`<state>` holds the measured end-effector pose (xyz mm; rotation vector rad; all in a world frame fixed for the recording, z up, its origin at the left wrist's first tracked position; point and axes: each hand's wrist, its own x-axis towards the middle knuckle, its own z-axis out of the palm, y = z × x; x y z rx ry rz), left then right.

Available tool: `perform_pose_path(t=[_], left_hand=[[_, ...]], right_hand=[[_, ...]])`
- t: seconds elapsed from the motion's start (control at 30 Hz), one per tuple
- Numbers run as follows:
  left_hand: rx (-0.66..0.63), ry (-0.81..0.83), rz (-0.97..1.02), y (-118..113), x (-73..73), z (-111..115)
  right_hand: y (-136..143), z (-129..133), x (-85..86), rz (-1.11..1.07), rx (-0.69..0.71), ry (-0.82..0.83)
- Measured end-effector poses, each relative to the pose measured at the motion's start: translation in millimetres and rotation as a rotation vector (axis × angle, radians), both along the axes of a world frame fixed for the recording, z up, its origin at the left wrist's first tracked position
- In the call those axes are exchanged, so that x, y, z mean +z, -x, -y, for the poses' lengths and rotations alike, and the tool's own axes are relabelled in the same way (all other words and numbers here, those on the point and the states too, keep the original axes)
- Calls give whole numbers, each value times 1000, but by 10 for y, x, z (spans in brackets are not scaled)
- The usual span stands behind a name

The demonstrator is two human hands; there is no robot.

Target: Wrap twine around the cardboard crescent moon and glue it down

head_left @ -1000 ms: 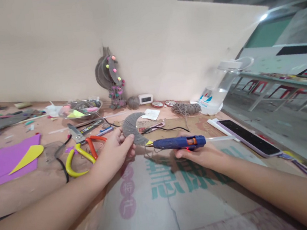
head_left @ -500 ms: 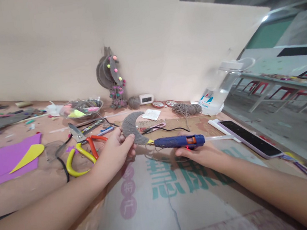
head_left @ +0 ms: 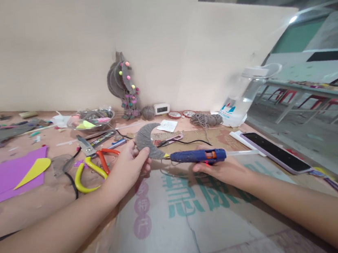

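My left hand (head_left: 134, 160) pinches a grey yarn-wrapped crescent (head_left: 147, 140) by its outer curve, thumb on top. A small yellow tip shows at the crescent's lower right end. In my right hand (head_left: 220, 170) is a blue hot glue gun (head_left: 188, 156), lying on its side with the nozzle pointing left. The nozzle meets the yellow tip or sits right at it; which one I cannot tell. A clear glue stick (head_left: 243, 152) juts from the gun's back end, and a red light glows by my thumb.
Left of my hands lie scissors with yellow and orange handles (head_left: 90, 175) and purple sheets (head_left: 11, 174) under a yellow piece (head_left: 34, 172). Behind are a bowl of craft bits (head_left: 91, 121), a yarn bundle (head_left: 205, 120) and a bottle (head_left: 240, 101). A phone (head_left: 275, 152) lies right.
The view has shifted very slightly, so everything sits a few pixels further right. Both hands, the crescent and the glue gun keep the same hold and position.
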<state>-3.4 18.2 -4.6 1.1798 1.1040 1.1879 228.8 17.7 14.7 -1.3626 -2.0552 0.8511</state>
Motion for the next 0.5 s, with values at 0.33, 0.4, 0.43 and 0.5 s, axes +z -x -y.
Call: perform_pose_path(t=[0.33, 0.4, 0.43, 0.5], left_hand=[[-7, -32, 23, 23, -64, -21], [-6, -34, 27, 23, -66, -19], [-7, -36, 29, 23, -63, -17], [-7, -35, 28, 20, -52, -13]], right_hand=[[21, 12, 13, -39, -2, 21], [20, 11, 11, -42, -5, 26], [18, 10, 7, -46, -5, 31], [15, 8, -4, -59, -6, 43]])
